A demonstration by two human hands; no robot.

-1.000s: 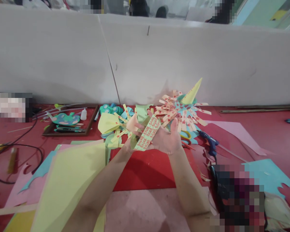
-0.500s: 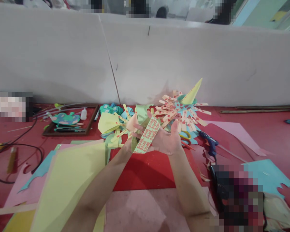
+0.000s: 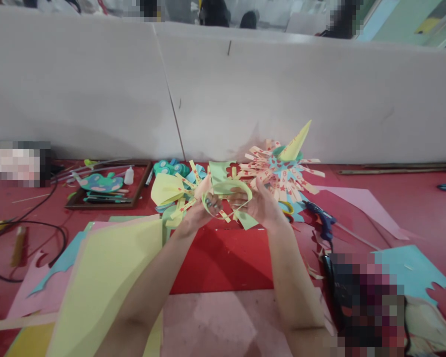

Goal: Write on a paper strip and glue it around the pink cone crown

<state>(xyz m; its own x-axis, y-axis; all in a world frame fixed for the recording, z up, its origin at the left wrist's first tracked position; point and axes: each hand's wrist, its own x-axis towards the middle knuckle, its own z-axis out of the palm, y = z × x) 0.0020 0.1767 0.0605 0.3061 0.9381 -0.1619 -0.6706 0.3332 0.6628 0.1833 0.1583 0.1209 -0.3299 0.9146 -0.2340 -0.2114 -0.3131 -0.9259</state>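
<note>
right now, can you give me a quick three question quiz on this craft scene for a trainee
1. True or false: the paper strip held between the left hand and the right hand is bent into a loop.
2. Which tool lies a little to the right of the right hand? A) a blue glue gun B) a hammer C) a stapler
3. In one word, what colour is the sheet that lies flat just below the two hands?

Key: 1 true. 2 A. 3 red.
</note>
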